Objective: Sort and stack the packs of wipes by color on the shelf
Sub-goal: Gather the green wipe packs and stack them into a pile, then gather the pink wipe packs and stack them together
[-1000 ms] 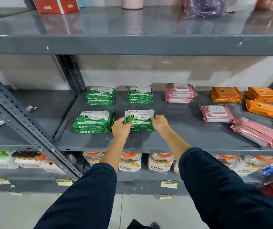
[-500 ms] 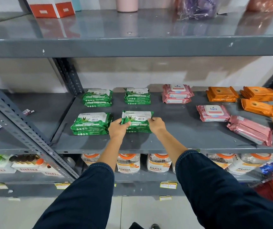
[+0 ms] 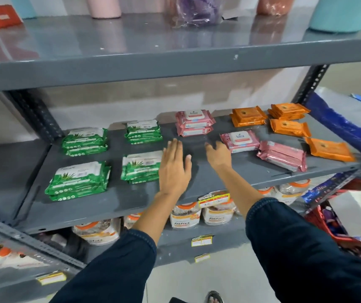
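Four green packs stacks sit left of frame on the shelf. Left hand and right hand hover released, fingers straight, over bare shelf centre.

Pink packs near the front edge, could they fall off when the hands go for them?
Maybe. The leaning pink packs lie crooked near the shelf's front edge, so a quick grab by the right hand could knock them off. The loose orange pack beside them also sits close to that edge and could get bumped. The left hand hangs open right beside the front green stack, so a careless swing could shove that tidy pile askew.
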Tool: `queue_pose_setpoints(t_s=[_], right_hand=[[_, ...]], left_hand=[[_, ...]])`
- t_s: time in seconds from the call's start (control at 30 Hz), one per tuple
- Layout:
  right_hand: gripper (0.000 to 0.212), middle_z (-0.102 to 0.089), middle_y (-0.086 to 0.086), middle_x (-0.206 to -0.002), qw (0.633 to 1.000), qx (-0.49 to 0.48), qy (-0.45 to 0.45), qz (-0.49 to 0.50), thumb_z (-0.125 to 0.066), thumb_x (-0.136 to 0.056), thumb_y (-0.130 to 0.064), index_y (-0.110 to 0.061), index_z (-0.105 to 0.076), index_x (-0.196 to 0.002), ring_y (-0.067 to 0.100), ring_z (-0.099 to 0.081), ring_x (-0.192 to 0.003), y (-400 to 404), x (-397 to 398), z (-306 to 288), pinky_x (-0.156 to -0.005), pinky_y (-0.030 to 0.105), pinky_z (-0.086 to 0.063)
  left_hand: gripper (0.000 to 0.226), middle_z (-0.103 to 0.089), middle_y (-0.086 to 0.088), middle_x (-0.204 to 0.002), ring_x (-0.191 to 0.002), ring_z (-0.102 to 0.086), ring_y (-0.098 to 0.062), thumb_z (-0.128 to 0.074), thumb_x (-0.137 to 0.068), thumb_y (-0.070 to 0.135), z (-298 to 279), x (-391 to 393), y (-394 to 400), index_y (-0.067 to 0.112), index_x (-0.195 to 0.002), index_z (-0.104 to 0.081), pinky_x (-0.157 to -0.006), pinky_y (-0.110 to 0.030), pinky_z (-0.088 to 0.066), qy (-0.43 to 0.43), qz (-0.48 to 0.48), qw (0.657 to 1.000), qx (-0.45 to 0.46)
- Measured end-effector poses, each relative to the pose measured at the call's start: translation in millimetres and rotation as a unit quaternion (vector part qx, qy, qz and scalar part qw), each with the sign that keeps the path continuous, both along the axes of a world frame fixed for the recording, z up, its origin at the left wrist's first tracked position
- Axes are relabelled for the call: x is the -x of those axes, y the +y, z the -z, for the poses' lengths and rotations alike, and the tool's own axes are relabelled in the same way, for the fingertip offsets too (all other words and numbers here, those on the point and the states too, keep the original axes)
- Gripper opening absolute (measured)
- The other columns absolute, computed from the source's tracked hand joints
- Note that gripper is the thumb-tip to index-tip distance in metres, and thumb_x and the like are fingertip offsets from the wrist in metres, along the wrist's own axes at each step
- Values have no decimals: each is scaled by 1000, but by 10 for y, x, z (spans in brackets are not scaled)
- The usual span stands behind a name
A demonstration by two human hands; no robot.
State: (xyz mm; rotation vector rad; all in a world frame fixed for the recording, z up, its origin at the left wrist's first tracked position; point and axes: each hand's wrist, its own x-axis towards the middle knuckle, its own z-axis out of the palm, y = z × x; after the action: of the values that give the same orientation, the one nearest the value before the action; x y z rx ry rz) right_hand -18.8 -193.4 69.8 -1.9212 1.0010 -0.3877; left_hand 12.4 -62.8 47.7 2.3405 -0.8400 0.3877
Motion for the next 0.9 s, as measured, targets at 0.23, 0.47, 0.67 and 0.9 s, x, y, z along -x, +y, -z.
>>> queue_pose_setpoints(t_s=[0.23, 0.47, 0.67, 0.9], right_hand=[[69, -41, 20, -147, 974, 151, 144, -84, -58, -90, -17, -6, -23, -148, 38, -42, -133, -960, 289, 98, -103, 40, -41], [101, 10, 0, -162, 870, 281, 316, -252, -62, -79, 4, -26, 2, -152, 27, 7, -150, -1756, 77, 212, -121, 51, -15], [115, 3, 4, -162, 832, 314, 306, -341, -78, -68, 0, -22, -3, -152, 30, 4, -150, -2006, -118, 256, -121, 50, -13], [106, -29, 11, -154, 819, 322, 300, -368, -77, -64, 0, -19, -18, -150, 32, -27, -142, -2159, -259, 230, -117, 48, -26]], left_hand=[[60, -16, -15, -157, -147, -9, -26, -23, -99, 39, 446, 249, -517, 2, -146, -17, -118, -32, 3, 47, 37, 987, -149], [67, -11, -13, -158, -147, -5, -26, -23, -97, 48, 679, 259, -729, 4, -147, -13, -121, -38, -1, 125, -44, 965, -225], [69, -7, -11, -159, -147, 0, -23, -22, -96, 51, 740, 317, -738, 6, -148, -9, -121, -36, 1, 175, -69, 957, -219], [68, -8, -9, -159, -147, -1, -21, -24, -96, 49, 750, 305, -763, 8, -148, -10, -121, -34, 2, 168, -88, 957, -219]])
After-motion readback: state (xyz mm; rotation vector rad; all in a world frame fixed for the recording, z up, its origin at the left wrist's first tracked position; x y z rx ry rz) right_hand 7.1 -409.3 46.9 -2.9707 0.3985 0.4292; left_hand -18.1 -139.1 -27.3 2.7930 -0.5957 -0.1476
